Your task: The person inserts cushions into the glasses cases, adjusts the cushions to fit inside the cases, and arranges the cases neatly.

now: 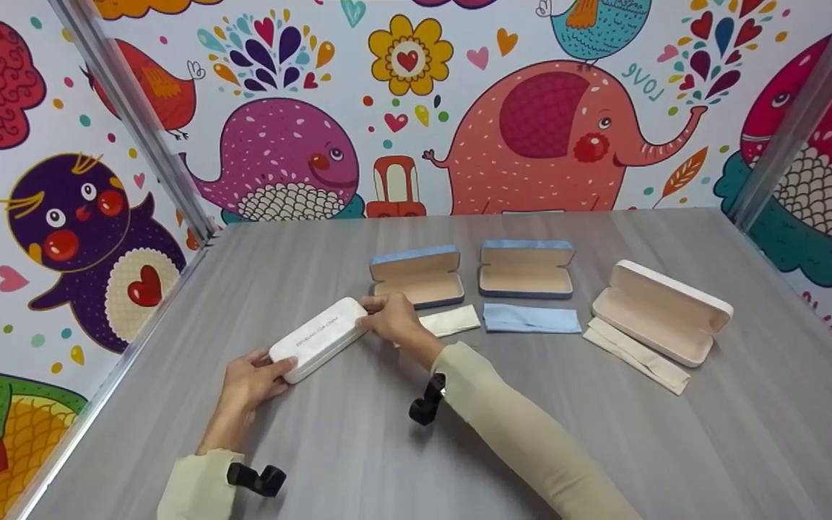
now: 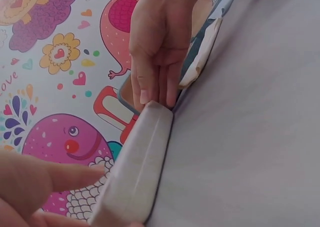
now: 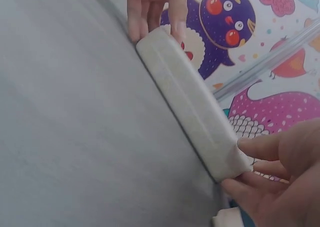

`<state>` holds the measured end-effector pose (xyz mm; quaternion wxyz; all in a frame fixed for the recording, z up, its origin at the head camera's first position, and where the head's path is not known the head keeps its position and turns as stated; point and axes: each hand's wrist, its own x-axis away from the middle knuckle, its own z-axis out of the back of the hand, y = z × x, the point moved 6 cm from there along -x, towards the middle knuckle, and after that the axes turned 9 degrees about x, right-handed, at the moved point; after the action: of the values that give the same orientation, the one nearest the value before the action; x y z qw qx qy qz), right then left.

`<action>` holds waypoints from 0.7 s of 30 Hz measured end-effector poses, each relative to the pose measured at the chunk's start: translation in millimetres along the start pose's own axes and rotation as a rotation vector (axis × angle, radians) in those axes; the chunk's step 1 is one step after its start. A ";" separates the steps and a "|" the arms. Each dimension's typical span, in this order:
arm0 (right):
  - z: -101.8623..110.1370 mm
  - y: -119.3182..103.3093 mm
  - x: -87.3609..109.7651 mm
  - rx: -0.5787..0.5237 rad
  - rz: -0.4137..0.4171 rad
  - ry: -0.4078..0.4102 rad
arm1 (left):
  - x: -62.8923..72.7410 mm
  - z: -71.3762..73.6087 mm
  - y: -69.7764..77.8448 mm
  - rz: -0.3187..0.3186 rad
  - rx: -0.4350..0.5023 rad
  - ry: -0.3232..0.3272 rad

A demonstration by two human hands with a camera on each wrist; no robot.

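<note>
A closed white glasses case (image 1: pixel 321 339) with a line of dark print on its lid lies slanted on the table's left half. At its near left end, my left hand (image 1: pixel 251 379) grips it, thumb on top. My right hand (image 1: pixel 396 319) holds the far right end between thumb and fingers. Both wrist views show the same case (image 2: pixel 137 162) between the two hands, its underside edge along the tabletop. In the right wrist view, the right hand (image 3: pixel 285 172) pinches the near end of the case (image 3: pixel 190 102).
Two open blue cases (image 1: pixel 416 278) (image 1: pixel 526 271) and an open white case (image 1: pixel 661 314) stand behind and right. Before them lie a cream cloth (image 1: pixel 452 322), partly behind the right arm, a blue cloth (image 1: pixel 531 318) and another cream cloth (image 1: pixel 636 354). Patterned walls border the table.
</note>
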<state>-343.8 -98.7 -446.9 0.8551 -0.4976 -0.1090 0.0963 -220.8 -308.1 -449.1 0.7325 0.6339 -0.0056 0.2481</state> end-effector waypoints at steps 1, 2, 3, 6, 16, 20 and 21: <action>2.3 -0.8 1.3 -0.003 -0.007 -0.008 | 1.5 -0.1 2.8 -0.008 -0.026 0.005; 4.5 -1.5 2.3 -0.008 -0.012 -0.019 | 3.1 0.3 6.1 -0.018 -0.056 0.013; 7.2 -2.5 3.5 -0.010 -0.017 -0.029 | 5.0 0.9 10.0 -0.032 -0.087 0.027; 16.6 -6.9 7.8 -0.018 -0.027 -0.061 | 11.6 2.1 23.7 -0.090 -0.165 0.076; 55.9 -17.0 23.4 -0.101 -0.008 -0.148 | 24.5 -13.4 49.3 -0.218 -0.168 0.100; 72.2 -14.9 29.2 -0.113 0.002 -0.165 | 24.3 -19.3 48.8 -0.212 -0.133 0.094; 76.5 -13.9 30.2 -0.116 0.003 -0.163 | 23.8 -21.2 48.6 -0.214 -0.118 0.092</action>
<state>-335.7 -33.7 -395.3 0.8131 -0.5369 -0.1830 0.1312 -224.4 -276.3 -400.7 0.7902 0.5748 0.0810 0.1967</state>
